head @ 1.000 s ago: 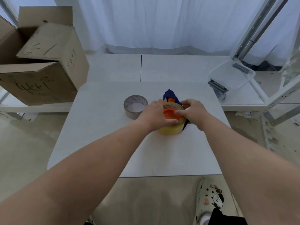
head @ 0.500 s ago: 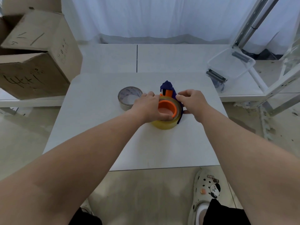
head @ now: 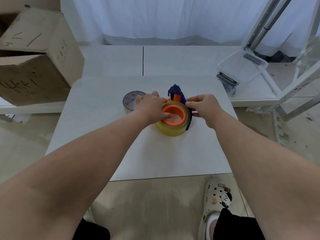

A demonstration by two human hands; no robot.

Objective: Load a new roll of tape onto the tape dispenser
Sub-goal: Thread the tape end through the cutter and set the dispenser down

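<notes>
A yellowish roll of clear tape (head: 173, 129) lies flat on the white table (head: 155, 161), fitted around the orange hub (head: 174, 115) of a dark blue tape dispenser (head: 175, 90) lying on its side. My left hand (head: 150, 108) rests on the roll's left rim, thumb dipping into the hub. My right hand (head: 204, 106) pinches the dispenser's blue side plate at the roll's right edge. An empty tape core (head: 129, 101) sits just left of my left hand, partly hidden by it.
A cardboard box (head: 34, 58) stands at the far left. A clear plastic bin (head: 242, 66) sits on the lower platform at the right, beside a metal frame (head: 294, 94). My white clog (head: 218, 196) shows below the table's front edge.
The orange hub now shows fully inside the roll, where my left fingers covered it before. Both hands stay on the roll and dispenser; the camera has moved closer.
</notes>
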